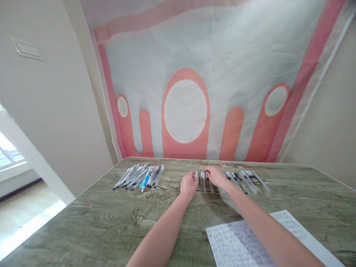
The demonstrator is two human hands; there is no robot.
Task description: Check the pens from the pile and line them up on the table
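Two bare hands were noted in the head view, both over the far middle of the wood-patterned table [111, 226]. The left hand [189, 183] had its fingers curled, a pale, clear piece [196, 174] at their tips; whether it was gripped could not be told. The right hand [216, 176], just to the right, had its fingertips bent down at the far ends of the middle pens [204, 181] — grip likewise not determinable, the contact being too small to read.

The middle pens lay between and just below the hands. A left group of pens [133, 177], with a blue pen [146, 180] among them, lay well apart on the left; a right group of pens [249, 181] lay beyond the right wrist. A printed sheet [230, 241] lay near right, partly beneath the right forearm.

Risks, in judgement: close spacing could let a fingertip knock a neighbouring pen askew; smooth, round barrels, if nudged, could roll; a low sweep of the right forearm could drag the sheet — or disturb the right group.
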